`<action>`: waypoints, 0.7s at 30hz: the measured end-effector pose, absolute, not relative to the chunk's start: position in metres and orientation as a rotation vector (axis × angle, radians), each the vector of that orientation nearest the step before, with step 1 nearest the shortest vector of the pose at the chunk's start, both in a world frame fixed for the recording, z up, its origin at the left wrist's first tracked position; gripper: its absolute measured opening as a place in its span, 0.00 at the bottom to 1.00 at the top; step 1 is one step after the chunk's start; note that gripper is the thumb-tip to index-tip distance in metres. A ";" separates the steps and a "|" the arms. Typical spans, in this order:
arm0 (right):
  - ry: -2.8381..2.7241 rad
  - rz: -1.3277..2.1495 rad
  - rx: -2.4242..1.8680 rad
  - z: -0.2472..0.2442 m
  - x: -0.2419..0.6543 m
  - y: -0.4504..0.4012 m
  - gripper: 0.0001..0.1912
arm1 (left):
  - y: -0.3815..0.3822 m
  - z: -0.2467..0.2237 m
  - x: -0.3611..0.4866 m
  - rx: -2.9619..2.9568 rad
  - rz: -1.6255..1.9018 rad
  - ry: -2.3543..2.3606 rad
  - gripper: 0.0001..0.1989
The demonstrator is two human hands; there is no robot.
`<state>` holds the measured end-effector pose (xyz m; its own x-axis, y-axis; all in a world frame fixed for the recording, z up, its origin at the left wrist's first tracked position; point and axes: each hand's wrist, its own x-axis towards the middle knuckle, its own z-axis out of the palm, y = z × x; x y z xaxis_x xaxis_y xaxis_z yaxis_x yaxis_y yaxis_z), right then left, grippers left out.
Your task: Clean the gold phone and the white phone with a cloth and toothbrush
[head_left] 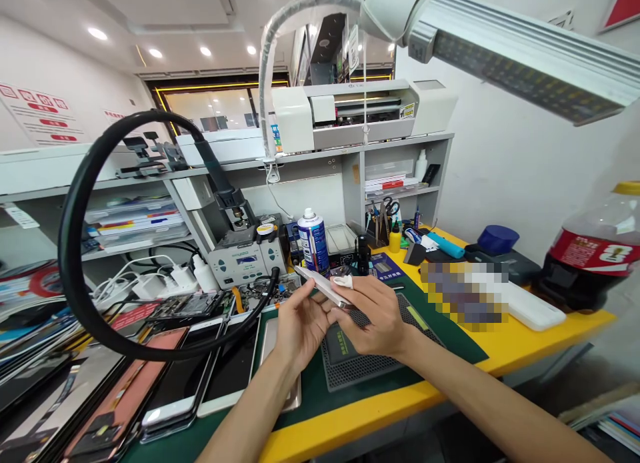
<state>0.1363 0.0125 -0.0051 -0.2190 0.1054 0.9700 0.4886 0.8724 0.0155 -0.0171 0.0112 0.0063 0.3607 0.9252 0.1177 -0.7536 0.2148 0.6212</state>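
A thin, light-coloured phone (pixel 323 288) is held tilted between both hands above the work mat. My left hand (pixel 305 319) grips its left side, thumb on the near edge and fingers beneath. On its right end my right hand (pixel 370 313) closes its fingers, with a small piece of white cloth or tissue (pixel 344 282) at the fingertips. Below the hands lies a dark perforated mat (pixel 370 369) on the green desk mat (pixel 313 409). The phone's underside is hidden.
Disassembled phones (pixel 233 363) cover the left side. Behind stand a blue spray can (pixel 313 243) and a rework station (pixel 245 259) with a looping black hose (pixel 75 276). A cola bottle (pixel 590 249) and white power bank (pixel 535 306) are at right; a lamp (pixel 520 49) hangs above.
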 end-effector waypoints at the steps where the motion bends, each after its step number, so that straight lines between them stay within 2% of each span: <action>1: -1.780 -0.380 -0.449 -0.005 0.136 0.013 0.20 | 0.011 0.006 -0.017 0.665 1.204 0.305 0.09; 7: -1.798 -0.432 -0.461 -0.005 0.139 0.014 0.16 | 0.010 0.006 -0.017 0.678 1.264 0.308 0.06; 21: -1.805 -0.421 -0.477 -0.004 0.139 0.011 0.18 | 0.011 0.006 -0.018 0.724 1.320 0.352 0.07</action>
<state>0.1387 0.0107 -0.0040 -0.2537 0.1069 0.9614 0.5210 0.8525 0.0427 -0.0179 0.0114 0.0059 0.2385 0.9574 0.1625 -0.7497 0.0752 0.6575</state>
